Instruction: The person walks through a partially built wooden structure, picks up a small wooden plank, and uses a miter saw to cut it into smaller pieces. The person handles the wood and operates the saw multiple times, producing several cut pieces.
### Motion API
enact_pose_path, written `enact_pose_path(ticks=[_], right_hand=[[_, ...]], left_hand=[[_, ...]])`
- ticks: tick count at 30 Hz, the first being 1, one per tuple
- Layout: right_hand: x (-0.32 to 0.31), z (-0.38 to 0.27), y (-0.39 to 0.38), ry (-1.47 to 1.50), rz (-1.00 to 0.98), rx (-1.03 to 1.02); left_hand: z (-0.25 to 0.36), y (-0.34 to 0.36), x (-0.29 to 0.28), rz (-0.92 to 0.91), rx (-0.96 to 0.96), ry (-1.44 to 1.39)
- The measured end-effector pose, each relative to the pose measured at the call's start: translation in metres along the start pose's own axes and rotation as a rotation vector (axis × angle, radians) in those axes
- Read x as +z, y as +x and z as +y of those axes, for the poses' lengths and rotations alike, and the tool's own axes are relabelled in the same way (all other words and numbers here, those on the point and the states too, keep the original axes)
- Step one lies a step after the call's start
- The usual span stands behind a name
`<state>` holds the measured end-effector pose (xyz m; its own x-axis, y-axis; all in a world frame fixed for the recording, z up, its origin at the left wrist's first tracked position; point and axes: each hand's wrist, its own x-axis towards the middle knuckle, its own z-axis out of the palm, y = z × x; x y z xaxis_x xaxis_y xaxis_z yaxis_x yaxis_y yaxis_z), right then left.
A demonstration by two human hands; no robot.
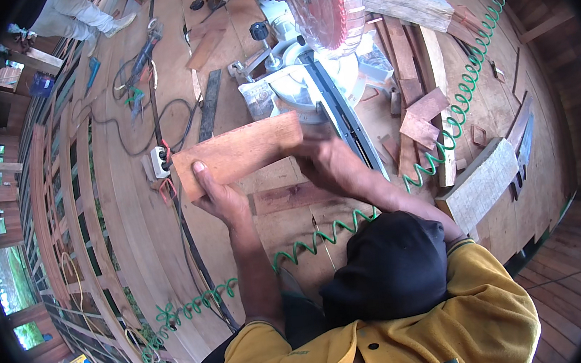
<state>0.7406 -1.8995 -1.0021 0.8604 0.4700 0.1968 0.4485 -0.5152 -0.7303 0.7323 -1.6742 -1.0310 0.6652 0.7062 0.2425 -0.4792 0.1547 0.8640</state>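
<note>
A short reddish-brown wooden board (pixel 236 152) is raised above the wood-covered floor, tilted with its right end higher. My left hand (pixel 221 198) is closed on its left end, thumb flat on the face and the other fingers hidden behind. By the board's lower right corner is my right hand (pixel 330 164), its fingers curled in and slightly smeared; whatever they grip is hidden. Just beyond stands a mitre saw (pixel 315 69) with a clear guard over a red-marked blade. Below the board lies another flat wood piece (pixel 285 197).
A green coiled air hose (pixel 460 108) crosses the floor on the right and also runs between my forearms. Wood offcuts (pixel 423 121) and a thick pale block (pixel 480 179) lie to the right. A socket strip (pixel 159 162), cables and an angle grinder (pixel 145 56) are left. Another person's legs (pixel 79 20) show top left.
</note>
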Motion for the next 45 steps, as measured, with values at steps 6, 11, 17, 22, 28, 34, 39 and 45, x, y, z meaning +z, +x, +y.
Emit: enact_pose_path(ticks=[6,11,17,22,28,34,39,45], right_hand=[[0.046,0.032,-0.065,0.173,-0.475,0.041],[0.089,0.073,-0.084,0.204,-0.332,0.288],[0.049,0.04,-0.082,0.902,-0.116,0.406],[-0.072,-0.021,-0.068,0.989,0.329,0.493],[-0.156,-0.102,-0.073,1.129,0.526,-0.361],[-0.183,-0.136,-0.1,1.355,0.349,-0.751],[-0.198,-0.136,-0.117,1.35,0.377,-0.766],[-0.2,-0.132,-0.105,1.354,0.43,-0.71]], left_hand=[[-0.017,0.01,-0.008,0.074,-0.059,-0.06],[-0.049,0.009,-0.035,0.169,-0.48,-0.19],[-0.1,0.003,-0.086,0.42,-0.726,-0.23],[-0.115,-0.008,-0.11,0.206,-0.88,-0.107],[-0.116,-0.019,-0.113,-0.151,-0.839,0.489],[-0.076,-0.024,-0.081,-0.696,0.213,1.596],[-0.108,-0.001,-0.108,-1.08,0.2,1.247],[-0.092,0.011,-0.09,-1.207,0.197,1.26]])
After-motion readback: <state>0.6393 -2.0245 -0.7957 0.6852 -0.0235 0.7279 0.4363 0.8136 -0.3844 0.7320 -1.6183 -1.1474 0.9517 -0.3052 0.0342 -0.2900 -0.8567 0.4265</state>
